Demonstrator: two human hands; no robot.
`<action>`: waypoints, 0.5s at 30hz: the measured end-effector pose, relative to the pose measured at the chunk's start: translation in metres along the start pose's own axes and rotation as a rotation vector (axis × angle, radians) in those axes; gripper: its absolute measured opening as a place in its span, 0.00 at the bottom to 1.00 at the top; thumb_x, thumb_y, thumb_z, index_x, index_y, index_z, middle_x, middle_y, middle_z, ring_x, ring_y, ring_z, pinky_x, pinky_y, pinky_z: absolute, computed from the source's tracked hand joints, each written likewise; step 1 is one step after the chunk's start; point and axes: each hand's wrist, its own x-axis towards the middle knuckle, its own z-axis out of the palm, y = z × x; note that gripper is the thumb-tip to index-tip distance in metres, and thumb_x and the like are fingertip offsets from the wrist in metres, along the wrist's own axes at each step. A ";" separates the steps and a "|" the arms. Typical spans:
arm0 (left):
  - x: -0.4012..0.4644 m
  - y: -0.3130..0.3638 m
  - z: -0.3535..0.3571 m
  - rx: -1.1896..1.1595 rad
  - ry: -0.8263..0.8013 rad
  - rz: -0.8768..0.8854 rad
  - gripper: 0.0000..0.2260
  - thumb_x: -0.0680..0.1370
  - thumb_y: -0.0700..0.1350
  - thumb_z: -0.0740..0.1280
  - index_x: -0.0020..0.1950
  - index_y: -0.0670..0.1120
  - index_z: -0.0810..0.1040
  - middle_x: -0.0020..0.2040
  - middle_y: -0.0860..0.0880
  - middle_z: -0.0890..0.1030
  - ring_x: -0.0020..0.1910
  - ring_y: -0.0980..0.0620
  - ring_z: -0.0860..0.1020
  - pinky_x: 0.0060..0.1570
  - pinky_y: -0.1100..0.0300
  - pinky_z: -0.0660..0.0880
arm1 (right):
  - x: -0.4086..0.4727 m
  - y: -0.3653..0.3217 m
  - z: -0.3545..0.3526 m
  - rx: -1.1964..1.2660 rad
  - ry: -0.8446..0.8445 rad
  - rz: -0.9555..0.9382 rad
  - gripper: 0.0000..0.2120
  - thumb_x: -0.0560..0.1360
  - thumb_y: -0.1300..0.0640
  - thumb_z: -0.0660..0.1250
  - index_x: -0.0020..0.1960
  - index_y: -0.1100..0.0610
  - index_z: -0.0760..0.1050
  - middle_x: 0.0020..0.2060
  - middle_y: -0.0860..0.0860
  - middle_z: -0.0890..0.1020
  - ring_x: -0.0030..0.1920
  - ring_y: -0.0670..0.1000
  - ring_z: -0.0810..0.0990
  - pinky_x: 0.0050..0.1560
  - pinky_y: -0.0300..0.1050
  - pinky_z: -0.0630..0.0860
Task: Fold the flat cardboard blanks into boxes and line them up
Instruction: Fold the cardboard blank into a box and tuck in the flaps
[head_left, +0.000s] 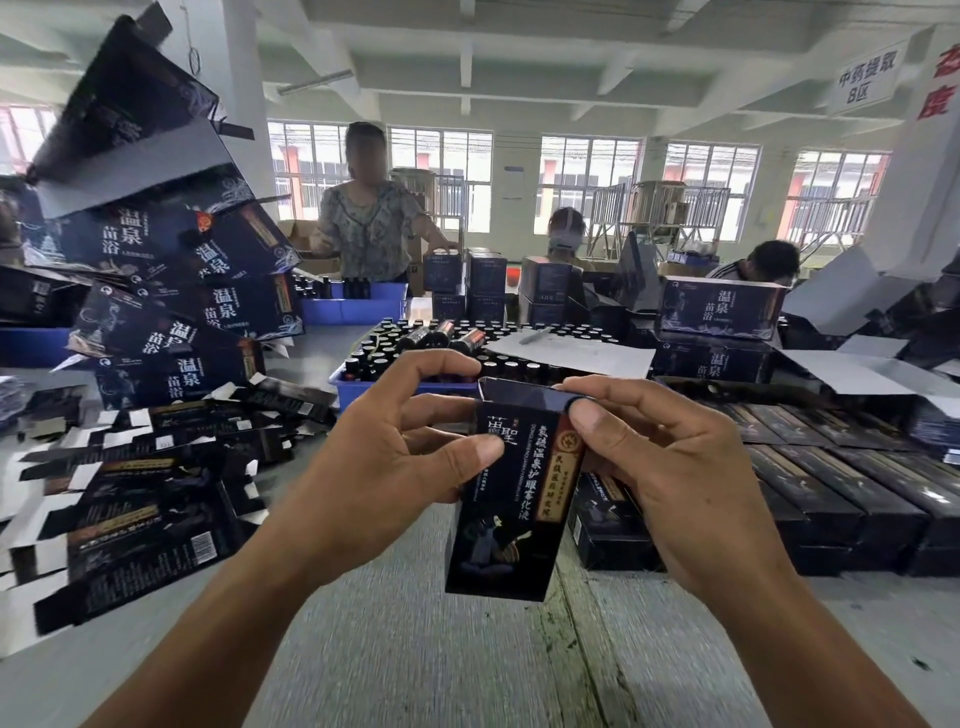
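A small dark box (511, 512) with gold and white lettering stands upright in the air above the grey table, held between both hands. My left hand (384, 457) pinches its left upper edge with thumb in front and fingers curled over the top. My right hand (670, 467) grips the upper right corner, thumb pressing on the top flap. Flat dark blanks (140, 499) lie scattered in a heap on the left. Folded boxes (831, 478) lie in rows on the right.
A blue tray (410, 387) of small dark bottles sits just beyond my hands. Large dark cartons (171, 291) are piled high at the left and more stand at the right (722, 312). Three people work across the table (405, 665).
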 end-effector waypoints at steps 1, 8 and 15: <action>-0.001 0.000 0.000 0.005 0.001 0.003 0.21 0.70 0.48 0.74 0.60 0.64 0.75 0.54 0.53 0.85 0.49 0.51 0.85 0.39 0.64 0.79 | 0.000 -0.001 0.000 -0.005 0.001 -0.003 0.14 0.70 0.42 0.72 0.54 0.42 0.84 0.50 0.46 0.87 0.53 0.49 0.85 0.57 0.52 0.80; -0.002 0.001 0.004 0.085 0.014 0.022 0.18 0.75 0.59 0.67 0.65 0.70 0.73 0.52 0.56 0.85 0.50 0.53 0.85 0.45 0.60 0.83 | -0.004 -0.005 0.003 -0.030 0.004 -0.029 0.11 0.71 0.46 0.70 0.53 0.41 0.85 0.47 0.42 0.87 0.49 0.41 0.85 0.47 0.32 0.79; -0.002 0.001 0.008 0.103 0.036 0.019 0.12 0.79 0.57 0.63 0.60 0.70 0.77 0.50 0.56 0.85 0.50 0.57 0.84 0.44 0.64 0.82 | -0.007 -0.011 0.008 -0.028 -0.010 -0.035 0.10 0.73 0.53 0.70 0.53 0.47 0.84 0.44 0.38 0.86 0.46 0.36 0.84 0.43 0.25 0.76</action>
